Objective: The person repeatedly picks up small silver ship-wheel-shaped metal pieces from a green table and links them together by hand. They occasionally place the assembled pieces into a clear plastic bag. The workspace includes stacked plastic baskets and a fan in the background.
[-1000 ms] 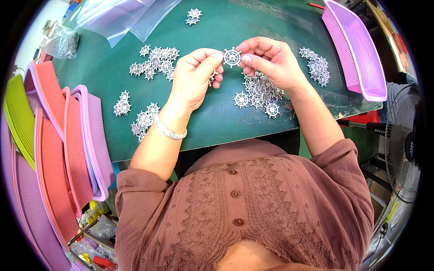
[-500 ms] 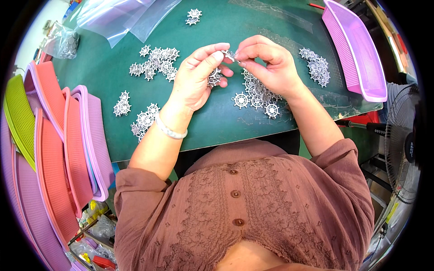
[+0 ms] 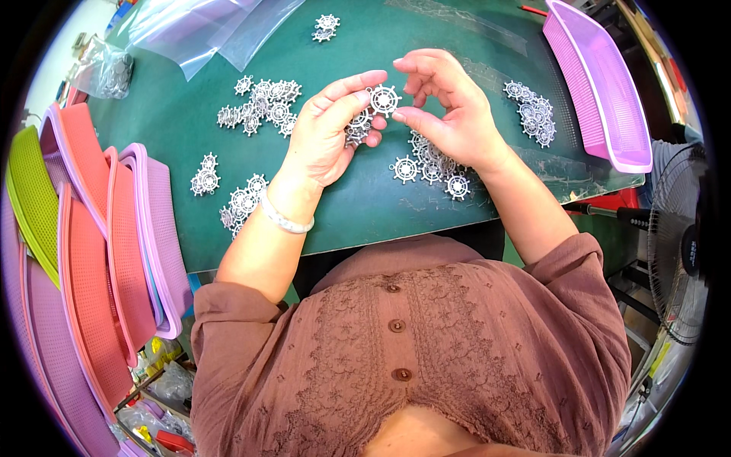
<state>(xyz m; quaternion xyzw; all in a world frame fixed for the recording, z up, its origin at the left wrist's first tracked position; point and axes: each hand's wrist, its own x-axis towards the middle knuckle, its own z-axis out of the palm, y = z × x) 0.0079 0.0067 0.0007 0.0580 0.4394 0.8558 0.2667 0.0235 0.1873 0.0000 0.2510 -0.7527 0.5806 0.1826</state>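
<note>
Holding silver wheel charms [image 3: 384,100] in the left hand [image 3: 325,129], right hand [image 3: 457,113] alongside.

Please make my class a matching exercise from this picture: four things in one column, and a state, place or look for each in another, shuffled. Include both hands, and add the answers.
Column one
1. Left hand
2. Right hand
3. Bracelet
4. Clear plastic sheeting

Column two
A. Held open
B. Lying at the upper left of the green table
C. Pinching a silver wheel-shaped piece
D. Pale and ring-shaped

Right pairs: 1-C, 2-A, 3-D, 4-B
</note>
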